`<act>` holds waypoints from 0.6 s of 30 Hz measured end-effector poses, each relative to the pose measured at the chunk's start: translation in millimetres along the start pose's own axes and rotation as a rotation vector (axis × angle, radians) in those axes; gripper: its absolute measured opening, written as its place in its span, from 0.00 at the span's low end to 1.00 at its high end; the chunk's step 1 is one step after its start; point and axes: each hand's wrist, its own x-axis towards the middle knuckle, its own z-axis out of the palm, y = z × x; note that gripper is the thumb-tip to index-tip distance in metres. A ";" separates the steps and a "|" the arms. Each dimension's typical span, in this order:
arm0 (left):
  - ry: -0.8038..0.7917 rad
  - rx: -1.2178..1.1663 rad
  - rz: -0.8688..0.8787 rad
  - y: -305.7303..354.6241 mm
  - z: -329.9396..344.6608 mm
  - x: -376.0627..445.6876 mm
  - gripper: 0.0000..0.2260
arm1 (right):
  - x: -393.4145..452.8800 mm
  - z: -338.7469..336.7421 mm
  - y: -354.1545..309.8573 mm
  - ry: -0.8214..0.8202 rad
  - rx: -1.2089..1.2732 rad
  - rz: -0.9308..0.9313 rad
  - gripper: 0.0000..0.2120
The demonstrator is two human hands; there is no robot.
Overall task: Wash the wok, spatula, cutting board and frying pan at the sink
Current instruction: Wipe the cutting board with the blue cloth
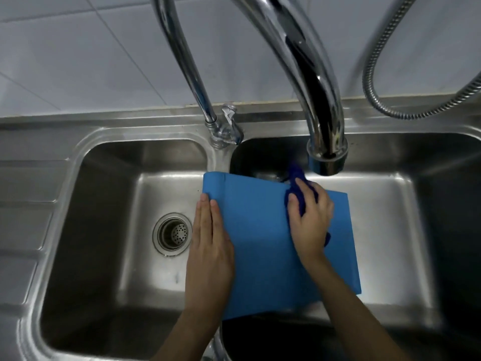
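R hand (309, 217) gripping cloth (299, 199) on cutting board (260, 243); L hand (210, 238) flat.

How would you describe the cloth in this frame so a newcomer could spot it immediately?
Find the double steel sink, then the light blue cutting board spanning its divider. The cloth sits bunched under the right hand near the board's far edge, a darker navy than the board.

The flat blue plastic cutting board (260, 243) spans the steel divider between the two stainless sink basins (104, 230), covering much of the right one. The curved chrome tap spout (320, 121) hangs just above its far edge. The left basin around the round drain strainer (173, 234) lies open.
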 end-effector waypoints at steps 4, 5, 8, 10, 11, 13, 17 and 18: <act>0.011 0.002 -0.006 -2.4 1.0 0.1 0.24 | 24.9 -16.9 68.7 0.068 -0.139 0.539 0.19; 0.012 0.001 -0.007 -1.9 1.4 -0.2 0.24 | 27.2 -17.4 68.7 0.067 -0.138 0.625 0.19; 0.014 0.001 -0.004 0.0 0.3 -0.6 0.24 | 20.2 -7.4 19.7 0.054 -0.064 0.515 0.18; 0.011 0.004 -0.014 -0.1 -0.8 -0.1 0.24 | 7.7 0.8 -36.8 0.023 0.055 0.261 0.18; 0.014 0.003 -0.011 0.0 -1.9 0.6 0.25 | 0.5 3.2 -67.1 -0.011 0.117 0.132 0.18; 0.013 -0.003 0.031 0.3 -3.5 1.4 0.27 | -12.5 4.5 -119.4 -0.105 0.197 -0.092 0.18; -0.007 -0.037 0.029 0.4 -2.8 0.6 0.26 | -20.1 2.9 -121.6 -0.152 0.229 -0.252 0.17; 0.011 -0.064 -0.009 -0.2 -2.2 0.6 0.25 | -22.6 0.1 -101.5 -0.134 0.216 -0.247 0.17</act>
